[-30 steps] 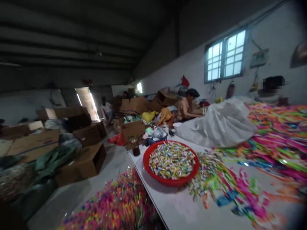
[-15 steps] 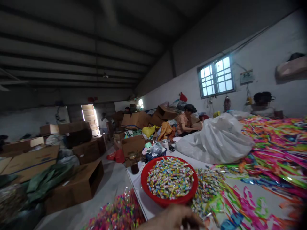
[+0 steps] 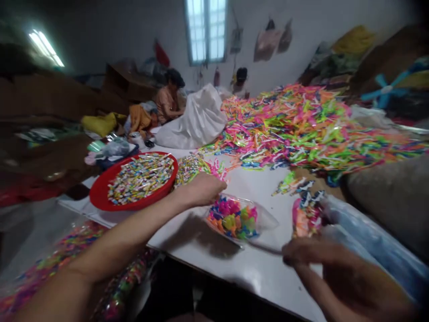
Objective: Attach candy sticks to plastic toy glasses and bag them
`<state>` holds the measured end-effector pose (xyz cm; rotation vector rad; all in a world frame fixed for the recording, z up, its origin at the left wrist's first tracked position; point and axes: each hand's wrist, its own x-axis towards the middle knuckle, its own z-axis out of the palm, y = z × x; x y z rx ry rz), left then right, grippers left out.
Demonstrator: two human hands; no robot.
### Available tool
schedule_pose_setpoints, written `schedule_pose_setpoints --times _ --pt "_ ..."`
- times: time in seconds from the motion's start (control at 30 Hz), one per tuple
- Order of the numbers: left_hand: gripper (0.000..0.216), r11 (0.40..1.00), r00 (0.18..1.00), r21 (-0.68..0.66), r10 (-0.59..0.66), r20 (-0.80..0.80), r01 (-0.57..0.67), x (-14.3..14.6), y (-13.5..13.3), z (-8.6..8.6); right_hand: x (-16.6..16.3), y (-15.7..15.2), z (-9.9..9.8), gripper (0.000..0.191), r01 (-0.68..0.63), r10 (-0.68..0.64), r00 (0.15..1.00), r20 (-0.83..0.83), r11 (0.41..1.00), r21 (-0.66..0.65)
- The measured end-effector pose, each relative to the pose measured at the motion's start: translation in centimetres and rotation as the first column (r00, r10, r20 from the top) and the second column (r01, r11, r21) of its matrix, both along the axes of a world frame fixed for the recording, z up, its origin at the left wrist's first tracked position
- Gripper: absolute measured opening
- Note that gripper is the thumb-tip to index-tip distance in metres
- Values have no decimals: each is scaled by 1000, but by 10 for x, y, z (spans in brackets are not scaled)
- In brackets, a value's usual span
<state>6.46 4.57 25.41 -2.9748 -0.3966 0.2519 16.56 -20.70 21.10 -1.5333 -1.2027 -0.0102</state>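
My left hand (image 3: 203,190) reaches across the white table (image 3: 261,277), fingers curled closed at the upper left edge of a clear plastic bag (image 3: 268,218). Inside the bag lie small pink, orange, green and blue plastic pieces (image 3: 231,219). My right hand (image 3: 345,277), blurred, is at the lower right with thumb and finger pinched together. A thin dark line runs from the bag's lower edge to these fingertips; I cannot make out what they hold. Beyond my right hand sits another clump of coloured pieces (image 3: 304,214), partly smeared.
A red basin (image 3: 100,192) full of small printed tubes stands at the left, with more tubes (image 3: 187,167) beside it. Behind are a white sack (image 3: 197,118) and a large heap of bright plastic strips (image 3: 284,125). Two people sit beyond. A bluish plastic bag (image 3: 375,246) lies right.
The view has swung right and down. Both hands and the filled bag now show; earlier only one blurred hand appeared at the bottom edge. The basin now sits farther left in view.
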Motion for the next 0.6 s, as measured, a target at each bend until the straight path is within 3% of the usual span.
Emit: schedule_pose_setpoints --times 0.03,0.1,0.17,0.23,0.33,0.4,0.5,0.6 --pt "19 1000 1000 7 21 22 -22 -2 3 3 4 6 9 6 67 -69 997 32 996 65" --pt "22 998 995 13 55 80 -56 -4 8 7 7 25 27 6 91 -101 983 153 993 71" --pt "24 998 990 -27 59 125 -57 0 14 9 7 49 39 7 18 -2 933 360 999 -41" --pt "27 995 985 -92 54 165 -40 5 21 8 4 73 46 15 48 97 809 579 972 -229" --pt "31 988 972 -145 75 221 -44 11 27 6 -1 101 47 24 262 246 603 758 837 -480" --pt "33 986 965 -156 94 245 -56 12 26 5 -3 113 43 26 364 336 523 783 743 -562" --pt "34 983 959 -162 127 253 -88 11 20 7 -4 123 38 27 435 415 490 767 646 -627" --pt "33 983 954 -146 147 261 -112 12 15 7 -2 124 34 28 471 434 527 731 567 -676"
